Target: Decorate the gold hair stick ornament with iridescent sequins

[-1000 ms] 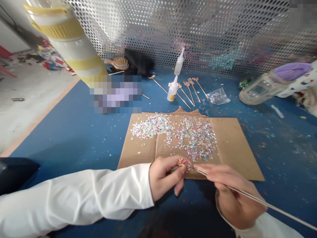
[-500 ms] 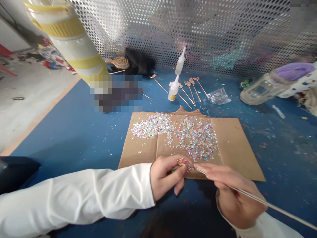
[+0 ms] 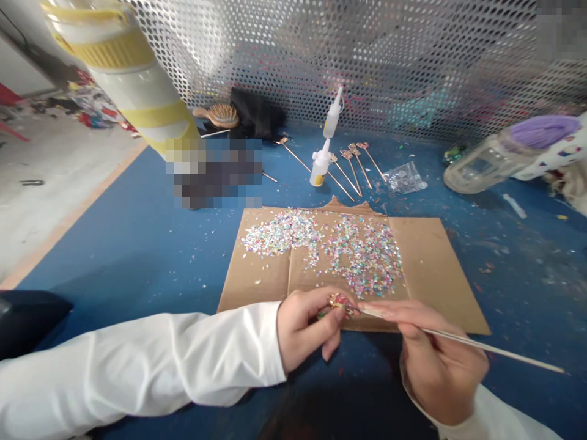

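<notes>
My left hand (image 3: 309, 324) pinches a small gold and pink ornament (image 3: 340, 302) between thumb and fingers, near the front edge of a cardboard sheet (image 3: 426, 263). A long, thin, pale stick (image 3: 495, 350) is gripped in my right hand (image 3: 440, 354). Its tip meets the ornament's right side; whether it presses there I cannot tell. Loose multicoloured rhinestones (image 3: 367, 250) lie scattered over the cardboard just beyond my hands. My fingers cover part of the ornament.
Two small glue bottles (image 3: 320, 168) stand behind the cardboard, among several gold hairpins (image 3: 362, 168). A clear plastic bag (image 3: 406, 178) lies right of them. Farther right is a jar with a purple lid (image 3: 495, 159). At left are a hairbrush (image 3: 222, 115) and a tall yellow-banded roll (image 3: 137, 79).
The back end of the stick has swung, lying flatter with its far end now in view. My right hand has tilted slightly; my left hand and the ornament stay in place.
</notes>
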The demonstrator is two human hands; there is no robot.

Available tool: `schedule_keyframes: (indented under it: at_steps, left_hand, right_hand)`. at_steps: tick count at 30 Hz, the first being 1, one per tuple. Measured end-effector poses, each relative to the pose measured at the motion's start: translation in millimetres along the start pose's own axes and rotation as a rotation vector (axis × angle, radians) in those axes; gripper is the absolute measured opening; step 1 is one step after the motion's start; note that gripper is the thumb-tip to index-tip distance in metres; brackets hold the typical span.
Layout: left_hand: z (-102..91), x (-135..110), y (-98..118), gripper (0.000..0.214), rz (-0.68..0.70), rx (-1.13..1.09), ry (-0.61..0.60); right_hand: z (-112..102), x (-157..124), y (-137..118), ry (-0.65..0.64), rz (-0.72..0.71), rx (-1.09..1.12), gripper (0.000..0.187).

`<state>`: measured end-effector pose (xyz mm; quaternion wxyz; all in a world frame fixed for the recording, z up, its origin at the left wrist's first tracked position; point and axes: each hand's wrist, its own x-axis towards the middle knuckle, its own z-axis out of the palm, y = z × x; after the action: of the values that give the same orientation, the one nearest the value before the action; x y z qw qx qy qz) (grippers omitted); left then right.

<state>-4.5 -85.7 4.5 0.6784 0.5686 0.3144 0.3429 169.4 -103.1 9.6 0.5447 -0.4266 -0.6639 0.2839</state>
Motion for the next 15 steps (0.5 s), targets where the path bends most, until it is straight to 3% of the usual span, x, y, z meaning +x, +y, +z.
schedule_keyframes:
  at_steps: [15]
  left_hand:
    - [2.6, -0.4, 0.6, 0.025, 0.009, -0.023, 0.043]
  right_hand:
    - [-1.5, 0.1, 0.6, -0.009, 0.072, 0.093, 0.017]
